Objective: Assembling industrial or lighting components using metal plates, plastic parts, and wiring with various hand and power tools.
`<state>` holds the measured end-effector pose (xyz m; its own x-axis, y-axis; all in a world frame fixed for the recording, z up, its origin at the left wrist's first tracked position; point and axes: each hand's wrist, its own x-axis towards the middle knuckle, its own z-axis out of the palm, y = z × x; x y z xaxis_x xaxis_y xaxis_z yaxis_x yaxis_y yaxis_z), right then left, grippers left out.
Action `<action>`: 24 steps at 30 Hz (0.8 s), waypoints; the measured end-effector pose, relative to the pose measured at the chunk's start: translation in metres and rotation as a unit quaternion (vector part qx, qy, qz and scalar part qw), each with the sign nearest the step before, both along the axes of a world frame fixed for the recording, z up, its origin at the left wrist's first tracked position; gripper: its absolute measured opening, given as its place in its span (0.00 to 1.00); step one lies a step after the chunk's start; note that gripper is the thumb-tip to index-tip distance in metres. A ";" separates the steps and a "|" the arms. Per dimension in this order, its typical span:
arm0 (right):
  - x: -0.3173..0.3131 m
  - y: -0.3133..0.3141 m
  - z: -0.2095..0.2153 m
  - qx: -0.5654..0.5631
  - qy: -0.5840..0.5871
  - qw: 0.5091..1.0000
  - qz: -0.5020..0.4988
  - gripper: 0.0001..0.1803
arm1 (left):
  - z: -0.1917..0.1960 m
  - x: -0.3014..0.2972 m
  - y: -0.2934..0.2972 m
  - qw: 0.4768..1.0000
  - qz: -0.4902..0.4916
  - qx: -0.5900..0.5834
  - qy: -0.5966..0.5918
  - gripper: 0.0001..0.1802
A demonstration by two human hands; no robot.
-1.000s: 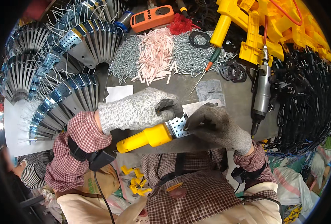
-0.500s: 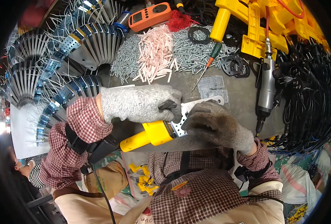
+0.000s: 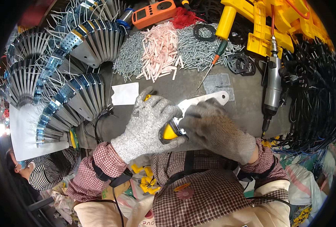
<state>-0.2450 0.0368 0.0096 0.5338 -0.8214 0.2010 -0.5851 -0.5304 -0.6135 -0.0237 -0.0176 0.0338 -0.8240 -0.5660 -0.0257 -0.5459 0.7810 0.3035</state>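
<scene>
A cluttered grey workbench (image 3: 247, 98) carries the work. Near its front edge lies a flat white metal bracket (image 3: 204, 101) with a rounded, holed end. The left hand (image 3: 151, 123), in a light grey knit glove, is clenched around a smooth yellow tool handle (image 3: 169, 132); the right hand (image 3: 213, 126), in a darker fuzzy glove, presses on the bracket. Beyond lie pale pink plastic pegs (image 3: 160, 51), silvery screws (image 3: 202, 47), fanned metal brackets (image 3: 77, 102).
</scene>
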 end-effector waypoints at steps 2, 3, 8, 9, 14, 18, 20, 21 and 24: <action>0.001 0.000 0.006 -0.011 0.037 0.999 0.025 0.11 | -0.002 0.001 0.001 1.000 0.003 -0.010 0.006 0.36; 0.003 0.000 0.009 -0.026 0.053 0.998 0.029 0.12 | -0.002 0.002 0.002 1.000 0.005 -0.012 0.011 0.35; 0.024 0.019 0.020 -0.007 0.094 0.995 -0.038 0.21 | -0.003 0.004 0.001 0.999 0.015 0.000 0.045 0.33; 0.021 0.022 0.023 0.000 0.098 0.994 -0.046 0.23 | -0.003 0.002 0.001 0.999 0.026 -0.002 0.047 0.32; -0.038 0.026 0.012 0.051 -0.033 0.986 -0.157 0.32 | -0.011 0.003 0.013 0.990 0.115 -0.016 0.083 0.27; -0.101 0.027 -0.001 -0.131 0.162 0.834 -0.510 0.45 | -0.011 0.003 0.012 0.985 0.104 -0.032 0.134 0.24; -0.108 0.019 -0.009 -0.134 0.198 0.814 -0.529 0.49 | -0.013 0.002 0.007 0.987 0.099 -0.018 0.129 0.24; -0.110 0.011 -0.001 -0.084 0.156 0.823 -0.540 0.47 | -0.014 0.004 0.004 0.987 0.099 -0.011 0.129 0.24; -0.120 0.009 0.012 -0.076 -0.005 0.839 -0.538 0.44 | -0.006 0.013 0.002 0.985 0.099 -0.025 0.137 0.24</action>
